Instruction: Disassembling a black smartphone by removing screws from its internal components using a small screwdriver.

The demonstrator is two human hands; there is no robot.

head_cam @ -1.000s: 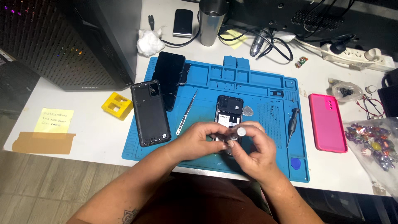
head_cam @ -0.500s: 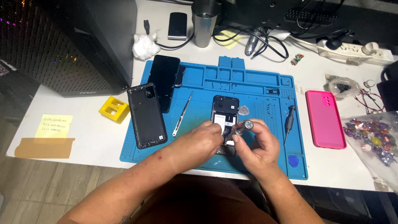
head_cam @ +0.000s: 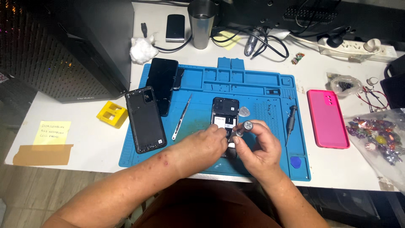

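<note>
The opened black phone with its back removed (head_cam: 225,110) lies on the blue silicone repair mat (head_cam: 253,82), partly under both hands. The left hand (head_cam: 202,145) presses fingertips on it; the right hand (head_cam: 259,145) grips a silver-capped screwdriver (head_cam: 244,127) above it. Metal tweezers (head_cam: 181,117), a black back cover (head_cam: 145,120) and a pink case (head_cam: 327,118) lie apart

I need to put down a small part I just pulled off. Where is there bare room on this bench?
Bare mat lies between the tweezers and the opened phone, and white table between the yellow block and the back cover. It is crowded around both hands, and right of the pink case by the candy bag.
</note>
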